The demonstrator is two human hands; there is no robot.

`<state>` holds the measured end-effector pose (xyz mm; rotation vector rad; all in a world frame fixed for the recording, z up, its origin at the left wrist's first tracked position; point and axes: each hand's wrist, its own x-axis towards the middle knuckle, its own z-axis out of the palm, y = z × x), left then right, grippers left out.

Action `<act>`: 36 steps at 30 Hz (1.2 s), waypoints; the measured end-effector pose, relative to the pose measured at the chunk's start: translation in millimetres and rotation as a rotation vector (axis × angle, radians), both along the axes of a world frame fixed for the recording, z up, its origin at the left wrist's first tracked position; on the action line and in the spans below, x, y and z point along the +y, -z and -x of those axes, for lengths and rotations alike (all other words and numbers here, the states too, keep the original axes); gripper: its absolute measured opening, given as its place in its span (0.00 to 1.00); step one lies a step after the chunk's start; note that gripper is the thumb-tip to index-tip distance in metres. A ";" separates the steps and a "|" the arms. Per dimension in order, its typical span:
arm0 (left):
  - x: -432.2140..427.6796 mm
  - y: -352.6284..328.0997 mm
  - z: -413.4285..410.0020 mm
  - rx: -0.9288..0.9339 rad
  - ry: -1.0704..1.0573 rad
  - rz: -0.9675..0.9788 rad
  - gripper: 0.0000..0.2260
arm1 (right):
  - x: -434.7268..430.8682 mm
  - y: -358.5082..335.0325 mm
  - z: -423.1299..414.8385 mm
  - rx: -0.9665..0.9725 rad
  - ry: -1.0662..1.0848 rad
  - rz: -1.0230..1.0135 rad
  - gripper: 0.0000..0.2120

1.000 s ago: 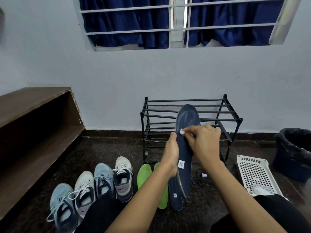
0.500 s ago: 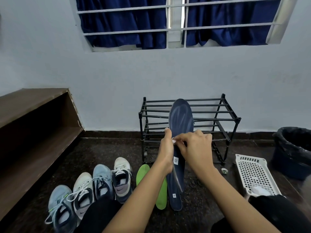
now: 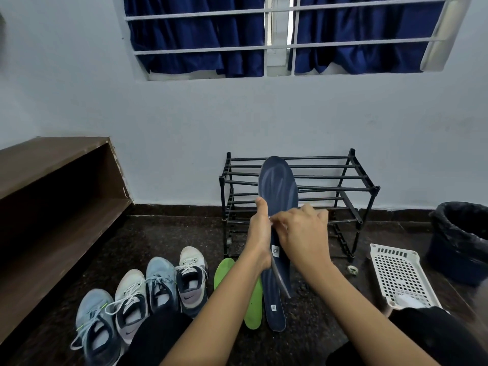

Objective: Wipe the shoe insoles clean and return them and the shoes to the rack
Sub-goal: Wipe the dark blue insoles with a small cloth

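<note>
**Navy insole held upright at centre frame for wiping**

The black metal tube shoe rack stands against the wall, centre right. Four grey and blue laced sneakers line the floor at lower left. Before the rack, the long dark navy foam insole stands upright, the left hand gripping its edge mid-length. The right hand curls against its face, seemingly pinching a small white wipe, mostly hidden. The insole looks light and bendy, so it is best held mid-length to stop the toe flopping.

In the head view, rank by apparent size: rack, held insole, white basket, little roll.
1. Rack.
2. Held insole and basket: alike, and the insole is nearer the camera.
3. Roll.
</note>
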<state>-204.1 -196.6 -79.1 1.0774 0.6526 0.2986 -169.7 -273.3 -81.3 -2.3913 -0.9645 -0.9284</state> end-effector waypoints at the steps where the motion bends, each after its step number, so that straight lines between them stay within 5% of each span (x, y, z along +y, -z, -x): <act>1: 0.9 -1.0 1.1 -0.001 -0.006 -0.020 0.31 | -0.2 0.9 2.3 -0.006 -0.006 0.013 0.08; 11: -8.6 4.8 -1.9 -0.008 -0.027 -0.049 0.29 | -2.0 -8.2 -31.0 0.055 0.049 -0.143 0.02; 23: 1.3 6.5 1.0 -0.008 -0.065 -0.065 0.30 | -3.2 4.4 -5.9 0.003 -0.033 -0.064 0.04; 31: -7.3 14.2 -7.9 -0.061 -0.105 0.007 0.37 | -0.3 -7.7 -24.0 -0.028 0.001 -0.158 0.02; 36: -5.2 6.2 -4.9 -0.056 -0.125 -0.017 0.32 | -0.4 -11.5 -28.3 0.014 0.000 -0.179 0.06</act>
